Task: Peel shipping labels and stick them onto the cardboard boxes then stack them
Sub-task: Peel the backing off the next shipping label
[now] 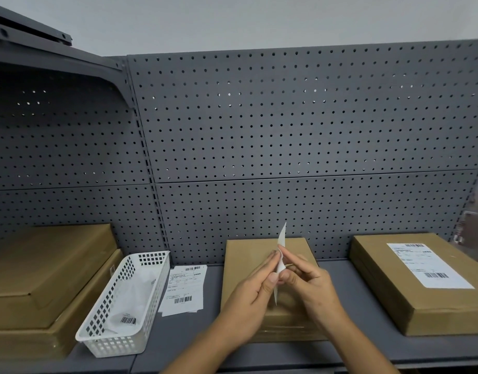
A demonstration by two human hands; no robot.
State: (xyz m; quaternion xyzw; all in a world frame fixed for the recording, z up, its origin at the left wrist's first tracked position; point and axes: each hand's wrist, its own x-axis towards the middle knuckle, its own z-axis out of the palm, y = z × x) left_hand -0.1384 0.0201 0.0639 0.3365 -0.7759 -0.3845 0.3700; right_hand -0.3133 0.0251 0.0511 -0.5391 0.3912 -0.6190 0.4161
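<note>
A white shipping label sheet (281,240) stands edge-on over a plain cardboard box (248,252) in the middle of the shelf. My left hand (252,298) and my right hand (310,286) both pinch the sheet between thumb and fingertips, meeting at its lower half. To the right lies another cardboard box (394,292) with a printed label (429,265) stuck on its top. A small pile of loose labels (185,288) lies flat on the shelf left of the middle box.
A white plastic basket (121,330) with peeled backing paper sits left of the loose labels. Two stacked cardboard boxes (41,271) fill the left end. A grey pegboard wall (286,130) rises behind the shelf (346,319).
</note>
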